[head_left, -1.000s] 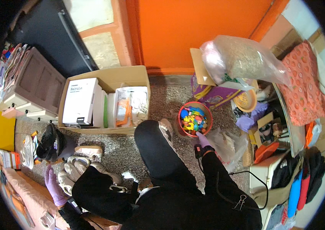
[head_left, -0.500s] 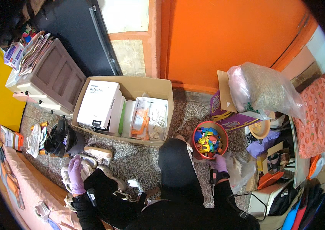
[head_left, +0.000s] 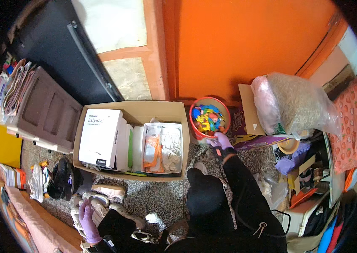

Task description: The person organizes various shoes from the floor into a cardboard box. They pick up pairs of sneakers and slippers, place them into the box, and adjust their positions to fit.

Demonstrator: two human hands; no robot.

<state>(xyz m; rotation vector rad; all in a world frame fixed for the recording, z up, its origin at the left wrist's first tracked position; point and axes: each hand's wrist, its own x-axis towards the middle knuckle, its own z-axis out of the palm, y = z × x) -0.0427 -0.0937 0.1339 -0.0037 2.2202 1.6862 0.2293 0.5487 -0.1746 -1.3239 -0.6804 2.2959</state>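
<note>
Near the orange door [head_left: 237, 50], between the big cardboard box [head_left: 166, 110] on the left and the purple box [head_left: 239, 134] on the right, one can see a red bucket [head_left: 198, 133]. It is filled with small toy pieces [head_left: 209, 119] of many colours, such as blue, yellow and green. The right hand [head_left: 221, 142], which wears a purple glove, is at the near edge of this bucket, and its fingers are closed on the rim. Whether the bottom of the bucket touches the floor [head_left: 138, 192], I cannot tell. The left hand [head_left: 88, 223], also in a purple glove, is well apart from the bucket; its fingers are extended and hold nothing, and it is above or beside some pale shoes [head_left: 98, 209]. Inside the cardboard box stands a white box [head_left: 100, 135], a little tilted. On the purple box lies a full transparent bag [head_left: 300, 103].
</note>
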